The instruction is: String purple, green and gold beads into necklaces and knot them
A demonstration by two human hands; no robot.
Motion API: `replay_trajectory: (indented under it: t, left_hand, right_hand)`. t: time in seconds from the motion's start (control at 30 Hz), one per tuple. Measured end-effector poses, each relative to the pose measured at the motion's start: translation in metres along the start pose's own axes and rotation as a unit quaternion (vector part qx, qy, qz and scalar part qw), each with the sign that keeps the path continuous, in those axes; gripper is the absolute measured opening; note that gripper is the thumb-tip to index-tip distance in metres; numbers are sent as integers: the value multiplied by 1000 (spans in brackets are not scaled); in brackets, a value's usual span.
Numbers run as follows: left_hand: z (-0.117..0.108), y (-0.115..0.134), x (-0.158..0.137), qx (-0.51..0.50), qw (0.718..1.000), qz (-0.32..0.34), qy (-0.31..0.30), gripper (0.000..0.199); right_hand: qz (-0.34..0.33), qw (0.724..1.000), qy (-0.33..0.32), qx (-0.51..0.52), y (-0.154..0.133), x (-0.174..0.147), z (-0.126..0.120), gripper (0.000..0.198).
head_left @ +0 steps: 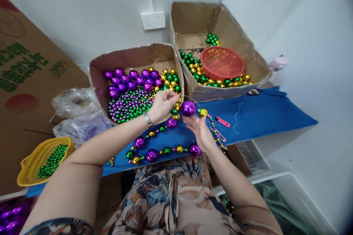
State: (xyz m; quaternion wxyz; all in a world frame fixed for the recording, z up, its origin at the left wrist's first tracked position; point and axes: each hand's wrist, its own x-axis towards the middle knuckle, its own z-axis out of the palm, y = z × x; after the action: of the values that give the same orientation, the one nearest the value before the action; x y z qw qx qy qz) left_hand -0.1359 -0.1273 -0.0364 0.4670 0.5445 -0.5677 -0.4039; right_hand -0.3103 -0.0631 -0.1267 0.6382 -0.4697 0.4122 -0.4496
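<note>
My left hand point(163, 107) is closed in a pinch on the end of a thin, pale thread point(186, 97), at the near right corner of the left box. A large shiny purple bead point(188, 108) is on this thread, with a green and a gold bead point(203, 112) beside it. My right hand point(200, 131) is just below these beads, its fingers stretched out and apart. From there a strand of small beads point(213, 126) runs down at the right. A string of larger purple, gold and green beads point(151, 155) curves across the blue cloth point(165, 137).
A cardboard box point(96, 80) holds loose purple, green and gold beads. Another box point(176, 18) contains beads and a red bowl point(222, 62). Right of my hands lie a pink lighter-like object point(223, 122) and a pink clip-like piece point(220, 136). A yellow basket point(26, 170) stands left.
</note>
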Motion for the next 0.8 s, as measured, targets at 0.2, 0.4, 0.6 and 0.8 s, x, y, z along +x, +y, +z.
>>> replay_trajectory:
  t: [0.2, 0.4, 0.6, 0.8]
  left_hand:
    - [8, -1, -4, 54, 996, 56, -49, 15]
    - [9, 0, -4, 94, 991, 71, -60, 10]
    - [-8, 0, -11, 157, 972, 108, -137, 21]
    - [-13, -6, -19, 212, 951, 150, -169, 34]
  right_hand:
    - [-234, 926, 67, -288, -60, 17, -7, 40]
    - [-206, 910, -43, -356, -78, 60, -4, 37]
    - [-319, 772, -50, -547, -86, 65, -16, 21]
    - [-389, 659, -53, -642, -82, 79, -24, 29]
